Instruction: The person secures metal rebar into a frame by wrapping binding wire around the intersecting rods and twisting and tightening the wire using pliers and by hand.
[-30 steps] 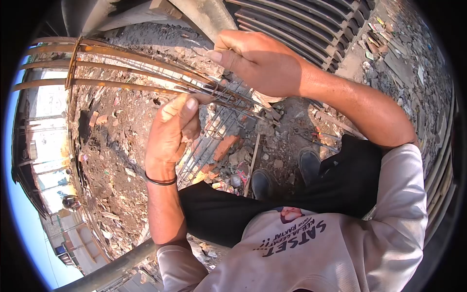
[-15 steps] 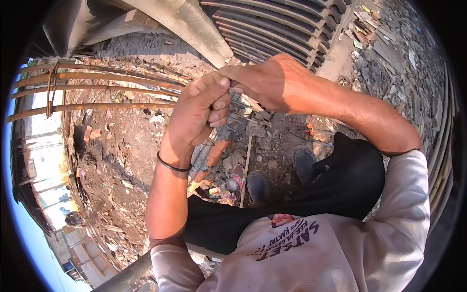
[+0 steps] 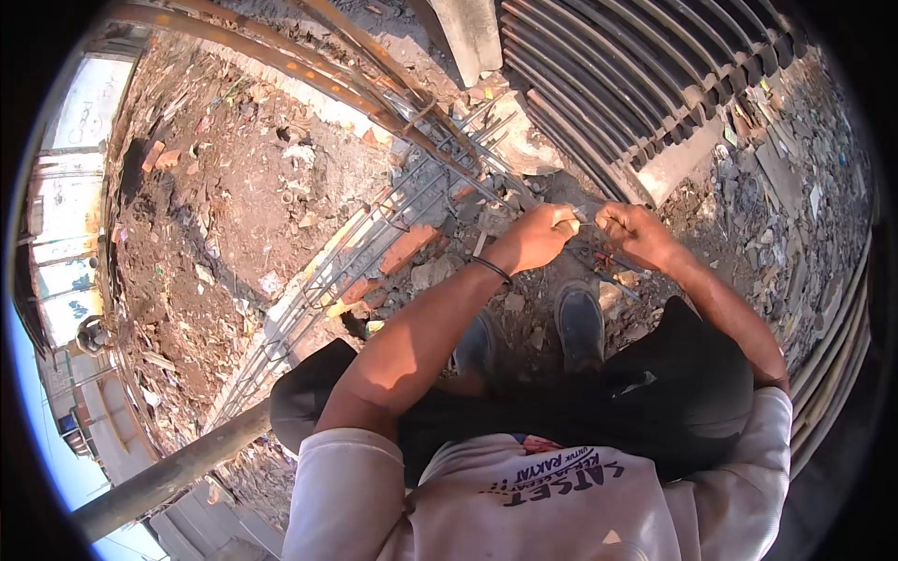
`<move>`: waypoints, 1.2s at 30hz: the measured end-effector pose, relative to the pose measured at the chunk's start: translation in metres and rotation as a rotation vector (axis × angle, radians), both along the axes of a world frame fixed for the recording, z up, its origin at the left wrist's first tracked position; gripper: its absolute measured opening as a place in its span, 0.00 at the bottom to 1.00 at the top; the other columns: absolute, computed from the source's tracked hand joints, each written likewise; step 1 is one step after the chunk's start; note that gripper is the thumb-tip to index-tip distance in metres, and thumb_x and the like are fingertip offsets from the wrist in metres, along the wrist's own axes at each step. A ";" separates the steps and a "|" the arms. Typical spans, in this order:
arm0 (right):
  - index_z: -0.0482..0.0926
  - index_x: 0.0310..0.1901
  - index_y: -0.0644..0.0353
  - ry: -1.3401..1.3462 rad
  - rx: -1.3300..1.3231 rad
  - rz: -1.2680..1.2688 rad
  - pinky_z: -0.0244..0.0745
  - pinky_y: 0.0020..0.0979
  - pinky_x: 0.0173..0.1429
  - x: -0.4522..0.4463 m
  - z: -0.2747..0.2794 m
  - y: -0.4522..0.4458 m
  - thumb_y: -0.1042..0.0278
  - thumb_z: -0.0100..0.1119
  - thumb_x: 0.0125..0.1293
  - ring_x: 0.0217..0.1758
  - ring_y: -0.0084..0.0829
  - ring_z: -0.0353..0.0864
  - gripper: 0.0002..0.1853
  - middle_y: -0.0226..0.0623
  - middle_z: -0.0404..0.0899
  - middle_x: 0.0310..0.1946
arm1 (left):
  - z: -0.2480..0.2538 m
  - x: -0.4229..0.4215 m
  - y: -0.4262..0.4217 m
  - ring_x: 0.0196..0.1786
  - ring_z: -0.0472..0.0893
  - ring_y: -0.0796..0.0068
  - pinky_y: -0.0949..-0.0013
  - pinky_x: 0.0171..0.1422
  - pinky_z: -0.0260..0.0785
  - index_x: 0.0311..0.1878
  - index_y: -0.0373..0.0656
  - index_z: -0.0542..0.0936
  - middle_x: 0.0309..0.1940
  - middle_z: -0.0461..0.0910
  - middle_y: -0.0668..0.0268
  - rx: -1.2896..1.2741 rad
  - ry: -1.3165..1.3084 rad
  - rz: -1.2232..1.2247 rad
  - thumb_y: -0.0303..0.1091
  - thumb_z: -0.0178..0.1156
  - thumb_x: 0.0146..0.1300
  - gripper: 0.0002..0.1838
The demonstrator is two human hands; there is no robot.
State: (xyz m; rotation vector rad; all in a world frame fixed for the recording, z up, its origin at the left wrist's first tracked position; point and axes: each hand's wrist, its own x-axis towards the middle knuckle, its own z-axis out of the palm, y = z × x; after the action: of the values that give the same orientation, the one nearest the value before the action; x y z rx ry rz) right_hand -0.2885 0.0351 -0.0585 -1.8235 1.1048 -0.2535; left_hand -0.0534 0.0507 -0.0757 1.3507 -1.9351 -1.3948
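Observation:
My left hand (image 3: 538,236), with a black band (image 3: 493,269) on the wrist, is closed with thumb and fingers pressed together. Close to its right, my right hand (image 3: 641,236) is also closed in a pinch. A small pale bit shows at the left fingertips, too small to name. Both hands are above the rubble, in front of my boots (image 3: 580,323). Below them on the ground lies a tool with orange-red parts (image 3: 608,259), partly hidden by my right hand. A steel rebar cage (image 3: 313,294) stretches diagonally to the left of my hands.
Long rusty bars (image 3: 360,105) extend from the upper left toward the cage. A concrete post (image 3: 470,42) and a stack of dark ribbed pieces (image 3: 645,79) stand ahead. Broken bricks (image 3: 409,248) lie near the cage. A thick pole (image 3: 178,472) crosses at lower left.
Both hands have come down and nearer my body, moving right in view. They were touching; now a small gap separates them. The view has turned, showing more of the rebar cage.

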 end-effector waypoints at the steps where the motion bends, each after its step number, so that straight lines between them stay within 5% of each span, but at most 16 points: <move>1: 0.76 0.43 0.57 0.083 -0.043 -0.017 0.73 0.47 0.43 -0.002 0.006 0.001 0.69 0.54 0.70 0.37 0.52 0.81 0.05 0.49 0.79 0.30 | 0.002 0.004 -0.004 0.28 0.72 0.80 0.70 0.32 0.68 0.44 0.38 0.82 0.23 0.73 0.72 0.374 0.064 0.040 0.38 0.55 0.74 0.13; 2: 0.76 0.43 0.57 0.168 -0.086 -0.039 0.73 0.47 0.44 -0.006 0.011 0.003 0.69 0.54 0.70 0.37 0.52 0.80 0.05 0.49 0.79 0.31 | 0.004 0.007 -0.006 0.26 0.72 0.79 0.70 0.31 0.66 0.42 0.38 0.81 0.23 0.73 0.72 0.748 0.126 0.078 0.38 0.56 0.74 0.13; 4: 0.76 0.43 0.58 0.173 -0.066 -0.056 0.73 0.46 0.45 -0.008 0.003 0.008 0.69 0.55 0.70 0.40 0.51 0.81 0.05 0.50 0.79 0.33 | -0.020 0.010 0.003 0.25 0.69 0.77 0.69 0.31 0.63 0.39 0.37 0.80 0.24 0.74 0.72 0.661 0.125 0.058 0.39 0.58 0.73 0.13; 7: 0.77 0.43 0.60 0.112 0.149 -0.052 0.73 0.45 0.46 -0.002 -0.026 0.011 0.64 0.55 0.71 0.41 0.51 0.81 0.08 0.51 0.80 0.35 | -0.047 0.006 0.016 0.29 0.65 0.83 0.70 0.35 0.62 0.37 0.36 0.78 0.25 0.74 0.72 0.112 0.053 0.070 0.38 0.57 0.72 0.13; 11: 0.81 0.43 0.63 0.036 0.201 -0.142 0.73 0.41 0.45 0.025 -0.037 -0.001 0.60 0.57 0.71 0.36 0.44 0.80 0.13 0.48 0.81 0.35 | -0.054 0.005 0.016 0.32 0.67 0.85 0.70 0.37 0.64 0.38 0.36 0.78 0.26 0.75 0.70 0.001 0.014 0.105 0.38 0.58 0.72 0.13; 14: 0.81 0.44 0.63 -0.055 0.287 -0.198 0.74 0.39 0.45 0.039 -0.036 -0.014 0.60 0.57 0.71 0.35 0.39 0.80 0.13 0.46 0.82 0.35 | -0.051 0.022 0.011 0.31 0.68 0.84 0.70 0.36 0.65 0.39 0.35 0.79 0.25 0.74 0.69 0.251 0.135 0.208 0.37 0.59 0.71 0.12; 18: 0.82 0.48 0.62 -0.184 0.260 -0.249 0.75 0.37 0.50 0.053 -0.060 -0.019 0.60 0.58 0.71 0.42 0.33 0.83 0.14 0.44 0.84 0.39 | -0.057 0.025 0.002 0.26 0.67 0.84 0.68 0.30 0.63 0.38 0.34 0.80 0.21 0.74 0.68 0.047 -0.039 0.353 0.35 0.61 0.70 0.12; 20: 0.82 0.51 0.60 -0.197 0.253 -0.299 0.75 0.36 0.55 0.054 -0.072 -0.023 0.58 0.57 0.71 0.47 0.38 0.84 0.15 0.45 0.84 0.44 | -0.044 0.025 -0.007 0.26 0.78 0.57 0.57 0.33 0.68 0.38 0.35 0.81 0.21 0.77 0.55 0.133 -0.067 0.471 0.35 0.60 0.69 0.11; 22: 0.81 0.54 0.57 -0.149 0.260 -0.201 0.74 0.36 0.59 0.055 -0.076 -0.034 0.56 0.56 0.72 0.53 0.44 0.83 0.17 0.47 0.84 0.47 | -0.070 0.031 -0.003 0.30 0.81 0.59 0.57 0.36 0.71 0.44 0.35 0.81 0.29 0.81 0.55 0.040 -0.097 0.415 0.35 0.61 0.69 0.11; 24: 0.81 0.55 0.55 -0.128 0.285 -0.171 0.75 0.39 0.58 0.056 -0.070 -0.051 0.55 0.54 0.72 0.50 0.47 0.83 0.18 0.48 0.84 0.45 | -0.090 0.030 0.003 0.34 0.78 0.78 0.70 0.38 0.72 0.61 0.34 0.75 0.46 0.81 0.58 -0.160 -0.085 0.526 0.35 0.61 0.71 0.20; 25: 0.81 0.56 0.55 -0.143 0.257 -0.192 0.75 0.41 0.57 0.057 -0.072 -0.059 0.55 0.54 0.72 0.48 0.47 0.84 0.18 0.47 0.85 0.43 | -0.081 0.026 0.005 0.38 0.81 0.74 0.70 0.41 0.76 0.75 0.35 0.57 0.58 0.76 0.56 -0.099 -0.082 0.566 0.34 0.58 0.72 0.34; 29: 0.81 0.54 0.59 -0.196 -0.032 -0.295 0.78 0.42 0.51 0.082 -0.088 -0.086 0.63 0.54 0.72 0.43 0.48 0.86 0.15 0.47 0.85 0.40 | -0.082 0.020 0.002 0.36 0.82 0.75 0.71 0.39 0.76 0.78 0.36 0.39 0.56 0.77 0.55 0.070 0.145 0.776 0.35 0.55 0.74 0.42; 31: 0.81 0.53 0.61 -0.283 -0.289 -0.299 0.79 0.43 0.49 0.101 -0.099 -0.097 0.67 0.54 0.71 0.43 0.53 0.84 0.14 0.51 0.84 0.42 | -0.089 0.020 -0.004 0.34 0.81 0.76 0.72 0.37 0.76 0.78 0.36 0.40 0.52 0.78 0.55 0.120 0.181 0.831 0.35 0.55 0.74 0.42; 36: 0.80 0.54 0.61 -0.197 -0.280 -0.179 0.79 0.47 0.45 0.127 -0.123 -0.114 0.66 0.53 0.71 0.42 0.53 0.84 0.15 0.51 0.84 0.42 | -0.081 0.021 -0.039 0.25 0.79 0.78 0.74 0.28 0.73 0.77 0.35 0.41 0.39 0.82 0.56 0.233 0.281 0.969 0.33 0.54 0.74 0.40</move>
State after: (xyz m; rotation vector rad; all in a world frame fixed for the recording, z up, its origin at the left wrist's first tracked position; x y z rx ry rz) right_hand -0.1618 -0.0791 -0.1810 -1.8944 1.1358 -0.7094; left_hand -0.0326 0.0114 -0.1567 1.7243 -0.7325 -1.1991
